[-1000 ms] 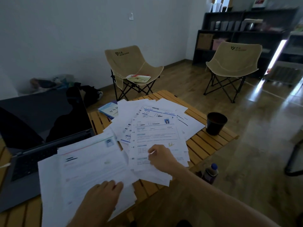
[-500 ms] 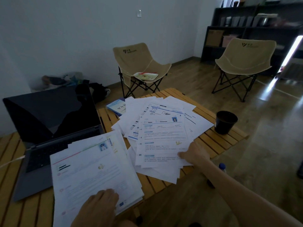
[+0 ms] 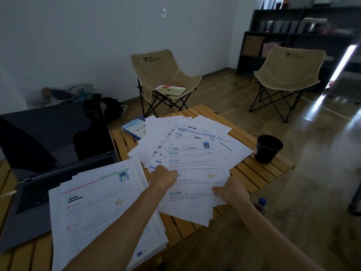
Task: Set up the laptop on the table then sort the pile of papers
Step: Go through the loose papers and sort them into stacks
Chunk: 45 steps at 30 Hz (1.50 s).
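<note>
An open grey laptop (image 3: 48, 159) with a dark screen stands at the left of the slatted wooden table (image 3: 257, 173). A neat stack of printed papers (image 3: 93, 208) lies in front of it, partly over the keyboard. A fanned, loose pile of papers (image 3: 195, 153) covers the table's middle. My left hand (image 3: 163, 178) reaches over the neat stack and rests on the left edge of the loose pile. My right hand (image 3: 232, 189) grips the pile's near right edge, thumb on top of the sheets.
A black cup (image 3: 268, 148) stands near the table's right edge. A blue booklet (image 3: 135, 129) lies behind the pile. A bottle (image 3: 260, 205) stands on the floor by the table. Two beige folding chairs (image 3: 166, 75) (image 3: 287, 73) and a dark shelf (image 3: 297, 36) are beyond.
My left hand left the neat stack and reached across to the loose pile's left edge. My right hand stayed at the pile's near right edge.
</note>
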{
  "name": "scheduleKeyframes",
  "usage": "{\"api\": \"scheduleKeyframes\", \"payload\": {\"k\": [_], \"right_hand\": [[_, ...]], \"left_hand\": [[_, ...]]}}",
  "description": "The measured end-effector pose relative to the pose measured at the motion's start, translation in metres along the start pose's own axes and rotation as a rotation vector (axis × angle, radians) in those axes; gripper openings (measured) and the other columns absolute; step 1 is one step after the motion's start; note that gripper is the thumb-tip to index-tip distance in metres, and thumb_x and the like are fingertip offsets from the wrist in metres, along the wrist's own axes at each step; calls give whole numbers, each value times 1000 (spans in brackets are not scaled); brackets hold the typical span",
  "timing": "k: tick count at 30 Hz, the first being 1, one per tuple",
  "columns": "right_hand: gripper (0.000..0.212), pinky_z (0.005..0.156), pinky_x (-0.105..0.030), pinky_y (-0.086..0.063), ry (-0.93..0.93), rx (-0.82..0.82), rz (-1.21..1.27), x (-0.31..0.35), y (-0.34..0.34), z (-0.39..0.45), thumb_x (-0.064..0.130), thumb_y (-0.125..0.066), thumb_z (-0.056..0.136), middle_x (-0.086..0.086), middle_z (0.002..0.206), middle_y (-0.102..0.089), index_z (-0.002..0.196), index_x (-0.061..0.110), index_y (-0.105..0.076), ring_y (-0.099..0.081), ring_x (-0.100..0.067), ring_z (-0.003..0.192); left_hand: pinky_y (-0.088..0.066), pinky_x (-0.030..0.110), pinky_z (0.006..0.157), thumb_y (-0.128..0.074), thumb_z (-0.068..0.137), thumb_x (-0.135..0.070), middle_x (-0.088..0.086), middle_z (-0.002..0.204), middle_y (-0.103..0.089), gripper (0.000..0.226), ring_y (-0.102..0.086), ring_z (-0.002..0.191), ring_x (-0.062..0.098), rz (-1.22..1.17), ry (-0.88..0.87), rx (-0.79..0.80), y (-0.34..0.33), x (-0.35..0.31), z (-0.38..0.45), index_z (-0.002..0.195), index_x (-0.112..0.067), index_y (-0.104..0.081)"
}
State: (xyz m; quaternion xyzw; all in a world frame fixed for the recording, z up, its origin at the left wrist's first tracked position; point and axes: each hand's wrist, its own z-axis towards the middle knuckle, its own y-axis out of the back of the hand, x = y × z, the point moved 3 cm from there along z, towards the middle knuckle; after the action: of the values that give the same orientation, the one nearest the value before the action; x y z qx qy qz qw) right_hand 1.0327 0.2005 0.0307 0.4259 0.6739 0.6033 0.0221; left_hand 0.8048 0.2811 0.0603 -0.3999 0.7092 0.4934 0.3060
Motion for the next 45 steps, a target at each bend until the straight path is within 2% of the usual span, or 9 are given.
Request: {"api": "scheduleKeyframes", "payload": {"k": [13, 16, 19, 23, 29, 33, 37, 41, 45], "right_hand": [[16, 53, -27, -50, -69, -12, 598, 12, 16, -10, 8, -59, 94, -10, 98, -61, 100, 11, -44, -62, -20, 79], [12, 49, -23, -38, -72, 52, 439, 5, 36, -10, 3, -48, 95, -12, 82, -59, 83, 2, -51, -53, -17, 64], [15, 50, -24, -33, -5, -111, 509, -4, 60, -14, -2, -46, 95, -13, 75, -57, 83, 0, -56, -48, -19, 61], [12, 60, -30, -41, -76, -22, 680, -20, 56, -20, -2, -53, 94, -4, 91, -58, 100, 6, -60, -50, -13, 73], [28, 81, -37, -40, -172, 24, 740, -36, 50, -17, -6, -51, 94, -3, 96, -55, 119, -1, -61, -50, -16, 78], [28, 80, -39, -44, -176, 27, 763, -38, 46, -17, -4, -52, 95, 5, 86, -55, 122, -2, -60, -50, -14, 77], [32, 71, -35, -49, -177, 142, 802, -43, 48, -22, -5, -52, 94, -2, 97, -62, 124, 3, -58, -59, -22, 88], [35, 63, -33, -51, -155, 314, 875, -43, 53, -29, -12, -47, 93, -7, 107, -61, 122, 6, -53, -60, -26, 94], [35, 72, -38, -55, -121, 394, 935, -43, 50, -27, -12, -48, 91, -12, 116, -64, 118, 9, -57, -62, -31, 101]], "left_hand": [[-59, 31, 73, -69, 74, -32, 7, 109, -62, 36, -61, 91, 21, 322, 42, -10, -9, 15, 29, 106, -18, -58], [-57, 36, 80, -61, 73, -30, 9, 114, -58, 35, -57, 98, 24, 414, -2, -52, -10, 16, 27, 106, -17, -59], [-50, 46, 95, -65, 64, -43, 11, 128, -50, 68, -50, 117, 29, 409, -16, -152, -9, 18, 33, 123, -17, -46], [-59, 40, 75, -64, 25, -77, 5, 110, -64, 106, -64, 95, 23, 339, 22, -180, -9, 29, 55, 111, -16, -55], [-61, 35, 68, -80, 59, -53, -1, 108, -72, 59, -69, 85, 16, 309, -86, -133, -8, 22, 44, 110, -25, -68], [-56, 31, 64, -60, 92, -33, 4, 102, -65, 19, -62, 83, 17, 493, -193, -392, -5, 5, 21, 102, -19, -67], [-36, 24, 52, -45, 102, -21, 4, 79, -53, 23, -53, 67, 18, 368, -349, -580, 34, -16, 2, 83, -11, -55], [-50, 39, 71, -47, 100, -19, 18, 91, -64, 23, -61, 85, 35, 93, -293, -751, 109, -38, 7, 99, -2, -62], [-42, 22, 46, -53, 96, -15, 13, 80, -59, 18, -60, 66, 24, 4, -184, -457, 80, -37, 4, 87, -2, -62]]}}
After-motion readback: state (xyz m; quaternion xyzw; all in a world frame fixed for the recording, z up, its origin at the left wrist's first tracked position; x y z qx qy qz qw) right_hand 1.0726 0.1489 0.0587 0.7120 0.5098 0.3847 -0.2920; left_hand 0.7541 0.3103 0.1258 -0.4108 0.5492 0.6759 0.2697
